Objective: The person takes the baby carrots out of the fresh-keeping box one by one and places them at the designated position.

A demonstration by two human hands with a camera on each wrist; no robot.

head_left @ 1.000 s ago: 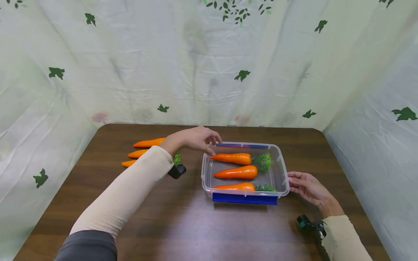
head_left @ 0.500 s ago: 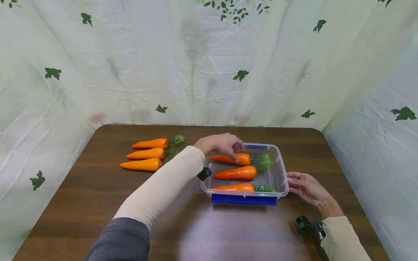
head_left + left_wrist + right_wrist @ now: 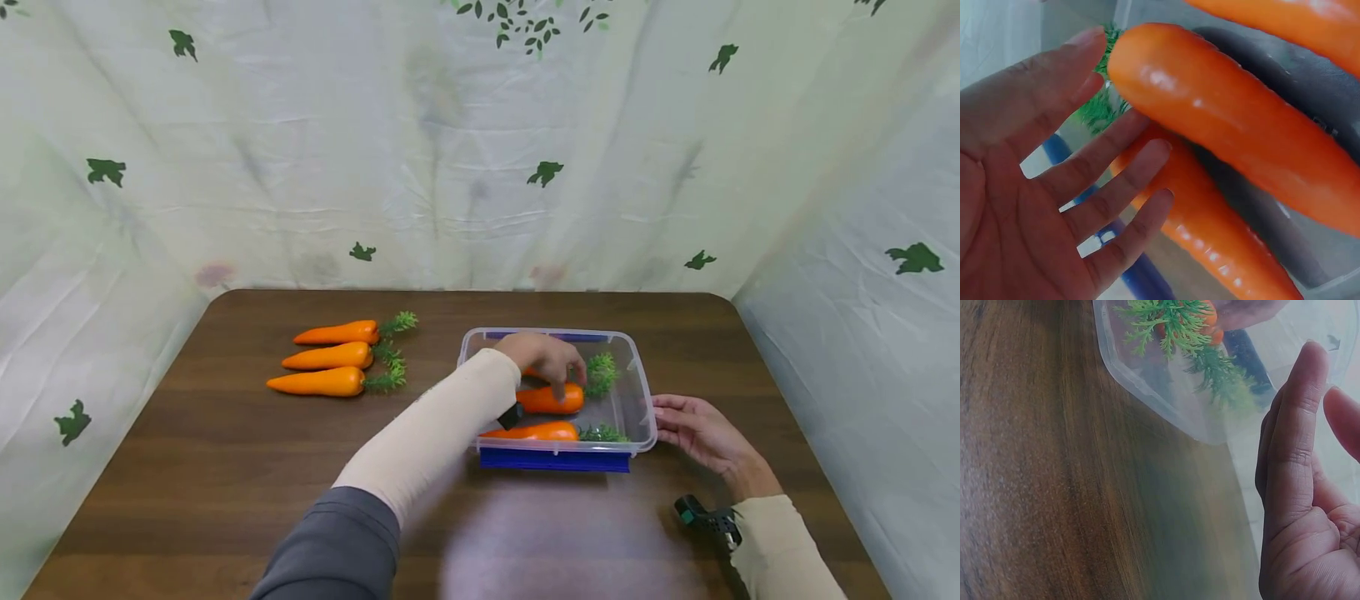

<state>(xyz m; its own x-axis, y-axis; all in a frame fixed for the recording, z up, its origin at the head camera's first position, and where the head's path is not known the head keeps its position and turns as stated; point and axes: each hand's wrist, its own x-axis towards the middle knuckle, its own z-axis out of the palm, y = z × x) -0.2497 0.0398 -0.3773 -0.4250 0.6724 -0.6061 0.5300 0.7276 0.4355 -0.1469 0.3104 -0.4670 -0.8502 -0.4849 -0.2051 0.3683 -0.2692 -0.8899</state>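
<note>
My left hand (image 3: pixel 549 360) reaches down into a clear plastic box (image 3: pixel 642 392), over the orange carrots there. Beneath it, the thick end of the middle carrot (image 3: pixel 1229 112) lies between thumb and fingers, which are spread and fairly straight in the left wrist view; contact is unclear. Behind, the far carrot (image 3: pixel 1210 219) is mostly covered by the hand in the head view. The front carrot (image 3: pixel 540 432) lies along the near wall. With extended fingers, my right hand (image 3: pixel 701 437) touches the box's right side. Green leaves (image 3: pixel 1172 325) show through the wall.
Three more carrots with green tops, among them a near one (image 3: pixel 318 382), lie side by side on the brown wooden table (image 3: pixel 225 500), left of the box. A blue latch (image 3: pixel 555 460) hangs at the box's front. A leaf-patterned curtain (image 3: pixel 450 167) stands behind.
My left hand has moved right and down into the box, from its left rim past the far carrot to the middle one. My right hand has stayed at the box's right side.
</note>
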